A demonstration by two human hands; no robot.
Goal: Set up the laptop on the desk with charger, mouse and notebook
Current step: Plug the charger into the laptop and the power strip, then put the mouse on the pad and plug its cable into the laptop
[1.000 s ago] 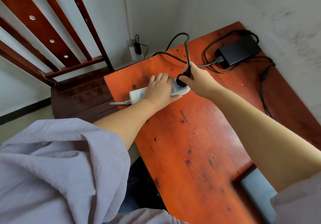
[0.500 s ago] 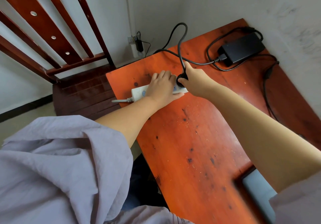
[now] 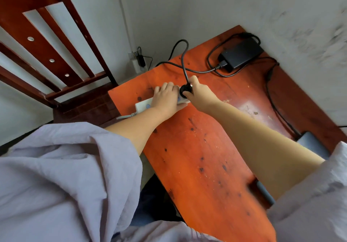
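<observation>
Right now we are pressing our left hand flat, palm down with the fingers closed together, over a white power strip that is lying near the far left corner of the orange wooden desk. Our right hand is pinching a round black plug and holding it against the strip's right end, just beside the left fingers. From the plug a black cable is looping up and back, then running across to the black charger brick, which is sitting at the desk's far corner close to the wall. A grey laptop is showing at the right edge, partly hidden behind our right forearm. A red-brown wooden chair is standing beside the desk on the left.
</observation>
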